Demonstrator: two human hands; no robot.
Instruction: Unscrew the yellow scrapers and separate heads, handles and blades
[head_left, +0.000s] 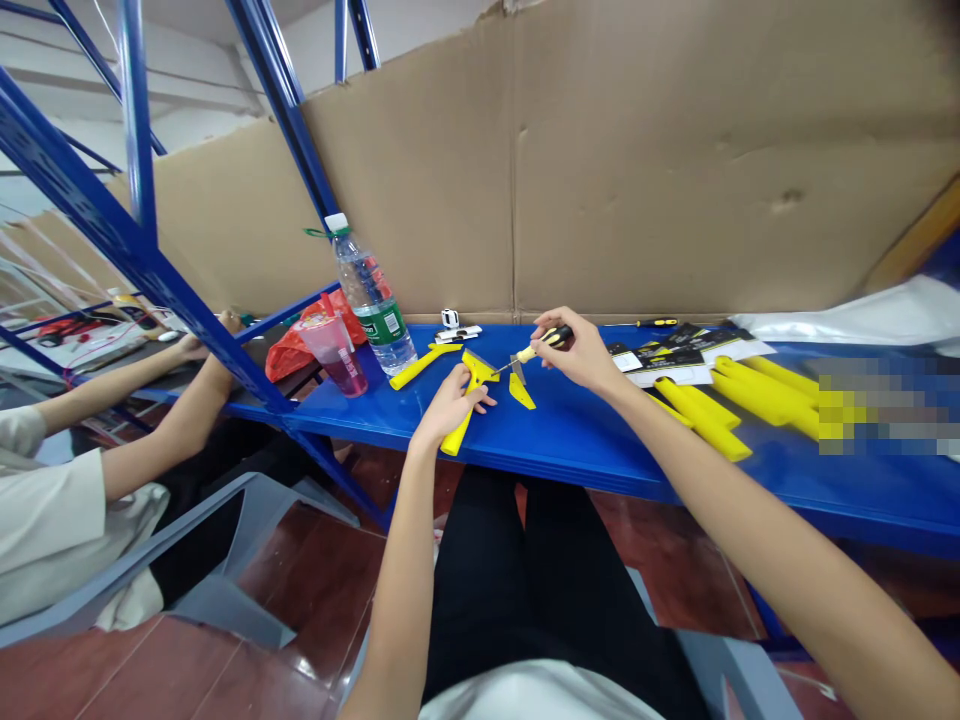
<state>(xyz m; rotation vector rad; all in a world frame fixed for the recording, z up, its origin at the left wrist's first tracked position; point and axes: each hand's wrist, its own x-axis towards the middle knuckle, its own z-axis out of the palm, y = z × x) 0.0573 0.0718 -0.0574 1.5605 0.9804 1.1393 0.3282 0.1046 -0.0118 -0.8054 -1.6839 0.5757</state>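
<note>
My left hand (448, 404) presses down on a yellow plastic scraper (471, 390) lying on the blue shelf (570, 440). My right hand (581, 350) grips a small screwdriver (541, 344) with a black and yellow handle; its tip points at the scraper's head. A loose yellow triangular piece (521, 391) lies just right of the scraper, with a small grey blade (517, 368) behind it. Another yellow scraper (424, 364) rests further back.
A water bottle (371, 300), a pink cup (335, 352) and a red bag (296, 345) stand at the left. Several yellow handles (739, 395) and printed cards (675, 360) lie at the right. A cardboard wall backs the shelf. Another person's arms (142, 410) work at the left.
</note>
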